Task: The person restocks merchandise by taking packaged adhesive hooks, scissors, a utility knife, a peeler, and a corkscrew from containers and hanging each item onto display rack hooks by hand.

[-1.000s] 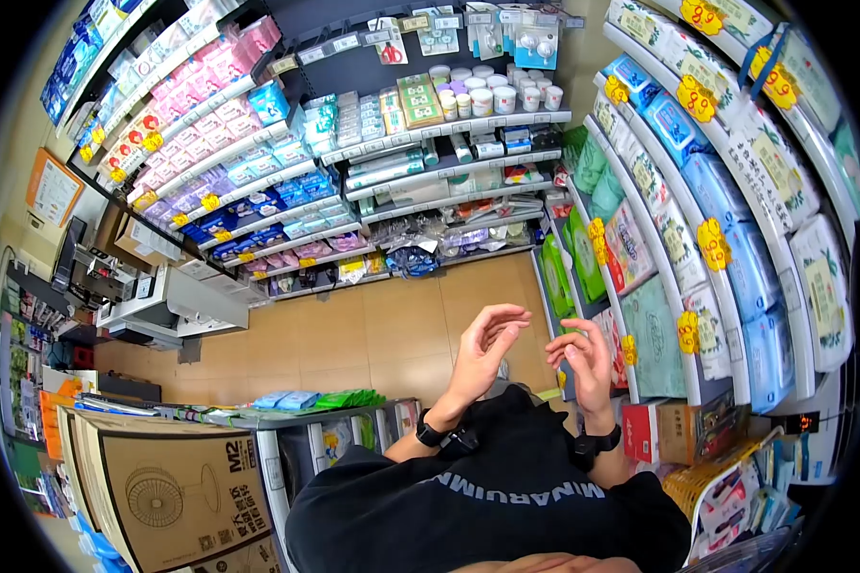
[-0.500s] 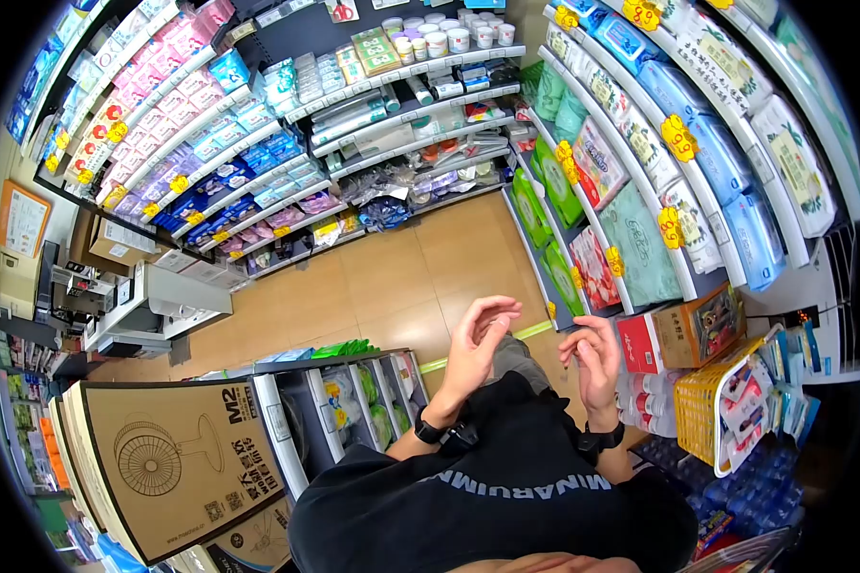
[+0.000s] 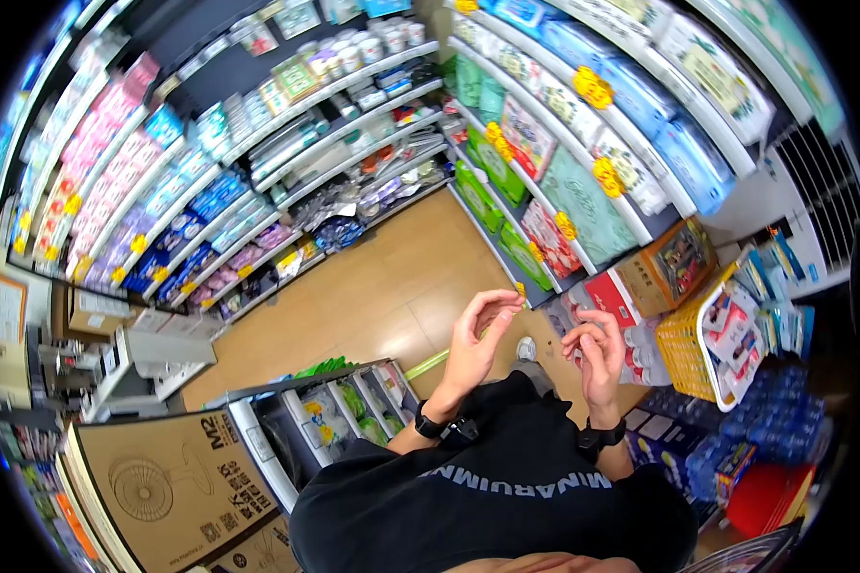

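Note:
My left hand (image 3: 483, 336) is raised in front of my chest, fingers bent and the thumb apart, with nothing in it. To its right, my right hand (image 3: 597, 355) is held up in the same way, its fingers loosely curved and spread, also without anything in it. A gap separates the two hands, and neither touches any goods. Both wrists carry a black band (image 3: 602, 437). Nearest to my right hand are plastic-wrapped bottles (image 3: 642, 355) and a red and brown carton (image 3: 640, 282). Below my hands, one light shoe (image 3: 526, 350) shows on the floor.
Shelves (image 3: 354, 153) of packaged goods line the far side, with wipes packs (image 3: 631, 76) at the right. A yellow basket (image 3: 688, 349) stands right of me. Left are a low shelf unit (image 3: 339, 411) and a fan carton (image 3: 162, 487). Tan floor (image 3: 354, 286) lies ahead.
The view has turned, so the far and right shelves sit further left. My shoe and a red object at lower right now show. My hands keep nearly the same pose.

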Demonstrator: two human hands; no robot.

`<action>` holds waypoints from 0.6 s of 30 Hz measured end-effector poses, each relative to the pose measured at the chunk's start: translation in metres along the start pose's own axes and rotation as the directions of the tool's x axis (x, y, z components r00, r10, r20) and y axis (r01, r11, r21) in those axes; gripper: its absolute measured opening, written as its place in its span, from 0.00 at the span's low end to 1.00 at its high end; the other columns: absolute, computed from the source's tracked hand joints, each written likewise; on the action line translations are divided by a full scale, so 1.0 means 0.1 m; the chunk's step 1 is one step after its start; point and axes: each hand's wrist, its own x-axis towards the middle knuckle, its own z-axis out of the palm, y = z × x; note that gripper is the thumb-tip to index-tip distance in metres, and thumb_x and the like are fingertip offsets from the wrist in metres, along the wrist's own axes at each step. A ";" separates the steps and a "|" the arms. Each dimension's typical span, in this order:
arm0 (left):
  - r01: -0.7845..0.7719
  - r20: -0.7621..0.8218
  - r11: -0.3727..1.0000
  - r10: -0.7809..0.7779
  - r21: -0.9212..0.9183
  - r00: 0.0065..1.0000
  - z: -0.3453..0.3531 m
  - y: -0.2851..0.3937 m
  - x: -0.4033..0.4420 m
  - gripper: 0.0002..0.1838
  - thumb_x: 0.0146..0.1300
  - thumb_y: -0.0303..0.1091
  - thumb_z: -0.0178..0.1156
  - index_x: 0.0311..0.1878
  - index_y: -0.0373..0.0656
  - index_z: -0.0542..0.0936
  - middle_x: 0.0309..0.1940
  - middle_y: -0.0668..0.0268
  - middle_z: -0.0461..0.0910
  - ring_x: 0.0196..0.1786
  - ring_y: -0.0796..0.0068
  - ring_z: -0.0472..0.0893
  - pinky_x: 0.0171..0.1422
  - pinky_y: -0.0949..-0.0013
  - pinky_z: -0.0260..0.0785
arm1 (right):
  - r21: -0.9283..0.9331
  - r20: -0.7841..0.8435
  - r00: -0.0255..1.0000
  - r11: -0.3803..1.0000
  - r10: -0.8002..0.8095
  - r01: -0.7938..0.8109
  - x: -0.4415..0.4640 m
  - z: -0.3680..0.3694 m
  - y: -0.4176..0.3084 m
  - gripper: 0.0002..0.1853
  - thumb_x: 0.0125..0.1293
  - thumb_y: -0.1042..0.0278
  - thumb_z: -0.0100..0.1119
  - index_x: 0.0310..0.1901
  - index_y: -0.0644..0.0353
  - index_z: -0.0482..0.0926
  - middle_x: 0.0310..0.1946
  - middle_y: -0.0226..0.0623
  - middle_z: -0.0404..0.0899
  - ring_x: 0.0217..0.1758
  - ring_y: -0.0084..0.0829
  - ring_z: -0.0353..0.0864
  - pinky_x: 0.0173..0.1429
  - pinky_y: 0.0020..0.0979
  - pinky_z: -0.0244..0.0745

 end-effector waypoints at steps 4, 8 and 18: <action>0.054 0.132 0.998 -0.056 0.015 0.990 0.36 -0.17 0.16 0.14 0.75 0.29 0.57 0.59 0.34 0.75 0.55 0.59 0.81 0.60 0.69 0.79 0.69 0.65 0.68 | -0.006 -0.142 0.989 0.999 -0.044 0.043 -0.16 -0.35 -0.11 0.16 0.75 0.72 0.51 0.60 0.67 0.71 0.37 0.42 0.84 0.36 0.25 0.80 0.43 0.26 0.76; 0.091 0.292 0.995 -0.102 0.050 0.951 0.83 -0.39 0.34 0.14 0.75 0.30 0.57 0.59 0.35 0.75 0.55 0.59 0.81 0.60 0.70 0.79 0.68 0.66 0.68 | -0.034 -0.305 0.949 0.996 -0.087 0.080 -0.33 -0.72 -0.22 0.14 0.75 0.73 0.50 0.59 0.67 0.71 0.37 0.41 0.84 0.36 0.25 0.81 0.42 0.26 0.75; 0.110 0.590 0.985 -0.166 0.130 0.790 2.22 -0.95 0.67 0.14 0.74 0.29 0.57 0.59 0.34 0.76 0.54 0.60 0.81 0.59 0.71 0.79 0.67 0.67 0.69 | -0.163 -0.586 0.777 0.972 -0.231 0.167 -0.67 -1.96 -0.45 0.13 0.76 0.72 0.51 0.58 0.66 0.73 0.35 0.39 0.84 0.35 0.23 0.79 0.42 0.25 0.74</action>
